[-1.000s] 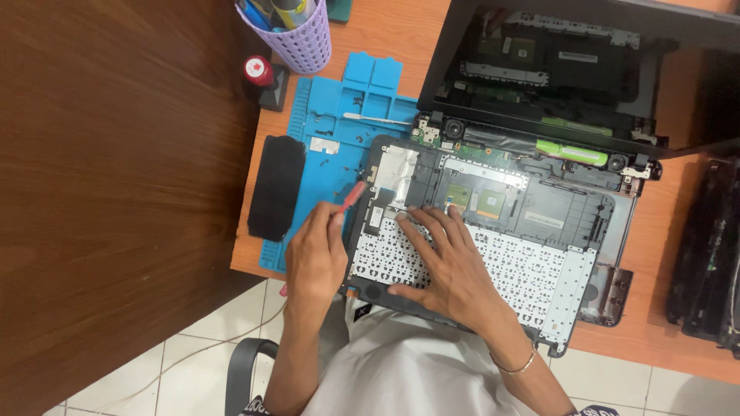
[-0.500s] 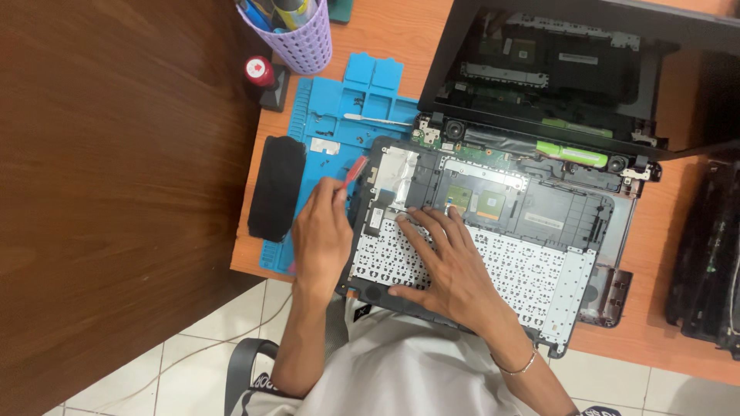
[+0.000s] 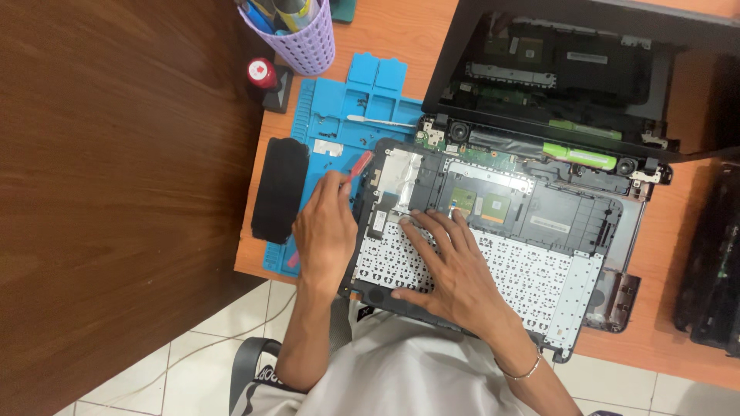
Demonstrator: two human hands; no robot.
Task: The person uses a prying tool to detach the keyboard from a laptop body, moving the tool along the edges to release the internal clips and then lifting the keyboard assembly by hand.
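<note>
From my seat I see the opened laptop [image 3: 539, 192] filling the centre and upper right of the frame, its white keyboard panel [image 3: 501, 273] lifted loose at lower centre. The blue work mat [image 3: 362, 100] lies at upper left. My right hand [image 3: 451, 270] presses flat, fingers spread, on the keyboard. My left hand [image 3: 325, 231], left of centre, pinches a red-handled tool [image 3: 359, 165], probably a screwdriver, at the laptop's left edge.

The left hand [image 3: 327, 231] holds a red tool [image 3: 359, 164] at the opened laptop's [image 3: 586, 223] left edge; the right hand [image 3: 455, 270] presses flat on the loosened keyboard [image 3: 539, 277].
</note>
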